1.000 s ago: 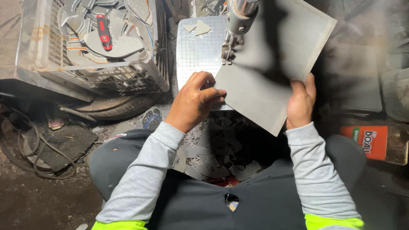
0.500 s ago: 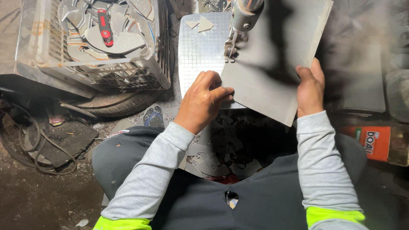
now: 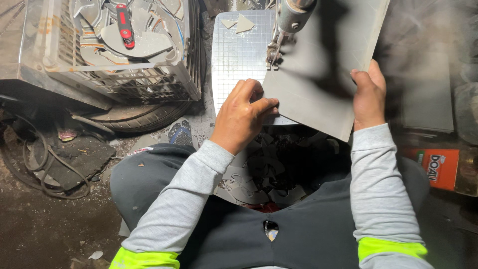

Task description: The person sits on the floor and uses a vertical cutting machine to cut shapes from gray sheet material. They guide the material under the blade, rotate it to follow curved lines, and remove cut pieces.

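A large grey tile [image 3: 323,74] lies tilted on a small metal saw table [image 3: 239,55] with a grid pattern. My left hand [image 3: 242,115] presses on the tile's near left corner. My right hand [image 3: 369,94] grips the tile's right edge, thumb on top. The saw's blade head [image 3: 286,25] stands above the tile's left edge, where the blade meets it. Two small grey offcuts [image 3: 238,23] rest at the far end of the table.
A white plastic crate [image 3: 124,74] at the left holds cut grey tile shapes and a red-handled tool [image 3: 124,25]. A tyre [image 3: 134,117] and cables [image 3: 45,169] lie on the dirty floor. Broken tile scraps [image 3: 269,174] fill a container between my knees. An orange box [image 3: 438,167] sits at the right.
The tile has slid away from me and turned a little under the blade. Both hands have moved forward with it.
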